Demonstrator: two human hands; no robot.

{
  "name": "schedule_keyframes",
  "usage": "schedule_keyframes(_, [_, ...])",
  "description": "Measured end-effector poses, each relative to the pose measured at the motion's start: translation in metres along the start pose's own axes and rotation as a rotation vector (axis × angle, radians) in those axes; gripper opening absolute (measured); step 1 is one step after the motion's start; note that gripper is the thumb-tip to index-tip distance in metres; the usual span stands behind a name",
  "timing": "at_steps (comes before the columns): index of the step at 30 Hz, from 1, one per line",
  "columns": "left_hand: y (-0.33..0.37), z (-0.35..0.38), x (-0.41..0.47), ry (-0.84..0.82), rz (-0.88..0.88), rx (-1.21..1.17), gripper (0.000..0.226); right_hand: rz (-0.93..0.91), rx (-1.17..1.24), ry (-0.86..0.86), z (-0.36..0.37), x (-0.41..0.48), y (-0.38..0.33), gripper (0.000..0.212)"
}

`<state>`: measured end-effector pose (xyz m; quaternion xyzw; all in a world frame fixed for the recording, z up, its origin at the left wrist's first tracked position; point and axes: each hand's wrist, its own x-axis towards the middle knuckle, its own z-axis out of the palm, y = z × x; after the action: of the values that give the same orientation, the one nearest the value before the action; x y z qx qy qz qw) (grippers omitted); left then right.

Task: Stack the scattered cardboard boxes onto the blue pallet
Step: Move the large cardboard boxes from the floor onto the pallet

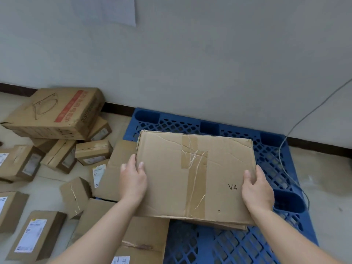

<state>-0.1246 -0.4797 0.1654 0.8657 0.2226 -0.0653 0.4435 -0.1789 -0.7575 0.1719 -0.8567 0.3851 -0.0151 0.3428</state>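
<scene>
A large flat cardboard box (194, 176) marked "V4", with brown tape down its middle, is over the blue pallet (270, 155). My left hand (133, 180) grips its left edge, thumb on top. My right hand (257, 189) grips its right edge, thumb on top as well. I cannot tell whether the box rests on the pallet or hangs just above it. Another flat box (114, 168) lies under its left side, and one more (146, 239) sits at the pallet's near left corner.
Several smaller labelled boxes (93, 151) lie scattered on the floor to the left, with a big printed box (55, 111) on top of some by the wall. A grey cable (285, 141) hangs down the wall and crosses the pallet's right side.
</scene>
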Motion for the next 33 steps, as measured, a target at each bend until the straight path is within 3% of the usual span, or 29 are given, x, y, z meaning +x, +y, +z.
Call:
schedule_keyframes(16, [-0.025,0.154,0.020,-0.147,0.022,0.059,0.049,0.140,0.004,0.007,0.033,0.094,0.127,0.052])
schedule_keyframes(33, [-0.026,0.187,0.013,-0.170,0.022,0.082,0.048,0.198,0.017,0.009,0.035,0.108,0.166,0.051])
